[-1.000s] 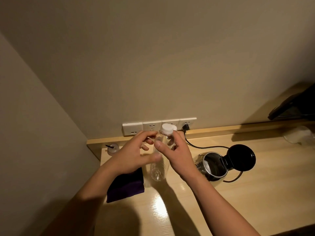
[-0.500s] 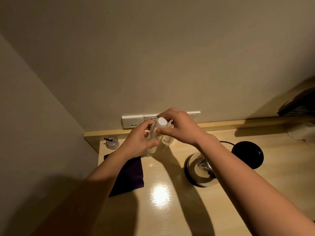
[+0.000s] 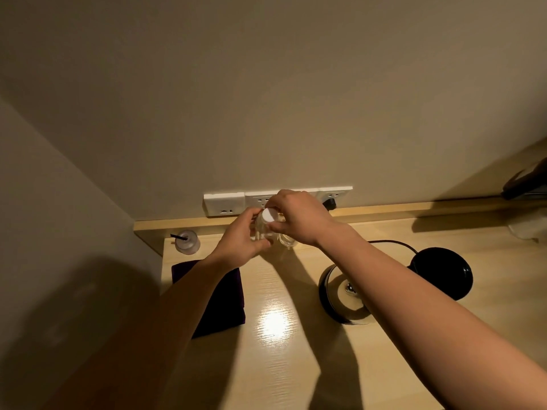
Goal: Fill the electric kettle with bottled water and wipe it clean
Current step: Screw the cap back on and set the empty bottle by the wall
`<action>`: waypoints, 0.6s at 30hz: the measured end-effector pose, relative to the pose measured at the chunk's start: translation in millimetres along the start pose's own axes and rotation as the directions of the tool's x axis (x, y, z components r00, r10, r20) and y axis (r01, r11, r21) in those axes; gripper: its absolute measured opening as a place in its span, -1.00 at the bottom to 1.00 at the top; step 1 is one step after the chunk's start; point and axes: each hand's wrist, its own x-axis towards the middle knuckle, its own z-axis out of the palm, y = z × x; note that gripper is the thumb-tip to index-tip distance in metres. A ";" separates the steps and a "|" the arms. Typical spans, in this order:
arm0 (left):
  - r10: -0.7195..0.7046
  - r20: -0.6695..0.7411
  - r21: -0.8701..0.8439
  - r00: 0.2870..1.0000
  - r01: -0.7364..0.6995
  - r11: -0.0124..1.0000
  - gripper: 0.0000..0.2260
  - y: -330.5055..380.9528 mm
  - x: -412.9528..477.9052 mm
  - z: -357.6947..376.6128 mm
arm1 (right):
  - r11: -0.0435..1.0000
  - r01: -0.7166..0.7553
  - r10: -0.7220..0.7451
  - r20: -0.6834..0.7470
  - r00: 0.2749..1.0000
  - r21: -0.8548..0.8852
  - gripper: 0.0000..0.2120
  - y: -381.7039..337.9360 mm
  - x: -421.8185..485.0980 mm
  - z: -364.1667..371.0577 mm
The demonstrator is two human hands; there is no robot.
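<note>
A clear plastic water bottle [image 3: 261, 229] with a white cap [image 3: 268, 215] stands near the back of the wooden desk. My left hand [image 3: 239, 241] is wrapped around its body. My right hand [image 3: 299, 217] reaches over from the right, fingers pinched on the white cap. A second clear bottle [image 3: 285, 242] shows partly under my right hand. The steel electric kettle [image 3: 340, 294] sits to the right with its black lid [image 3: 441, 272] swung open; my right forearm crosses over it. A dark purple cloth [image 3: 219, 303] lies folded at the left, partly under my left forearm.
A white socket strip [image 3: 225, 204] runs along the wall with the kettle's black cord [image 3: 390, 242] plugged in. A small lidded cup with a black straw [image 3: 187, 241] stands in the back-left corner. A dark object [image 3: 525, 180] sits far right. The side wall closes off the left.
The bottle went from mid-desk, near the kettle, back toward the wall sockets. My right hand shifted from its side up onto the cap. The view moved closer.
</note>
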 end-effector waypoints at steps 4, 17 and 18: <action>-0.005 0.017 0.022 1.000 0.005 1.000 -0.36 2.9 2.3 0.2 | 1.000 -0.022 0.022 0.002 1.000 0.001 -0.64 4.4 3.7 -0.7; 0.024 0.025 0.018 0.999 -0.025 1.000 -0.37 1.4 -0.6 -1.2 | 0.997 -0.049 0.051 0.041 0.998 -0.057 -0.61 6.2 4.7 -3.9; 0.026 0.023 0.020 0.999 -0.027 0.999 -0.35 2.0 -1.6 -1.7 | 0.997 -0.050 0.053 0.038 0.998 -0.061 -0.60 6.0 4.1 -4.0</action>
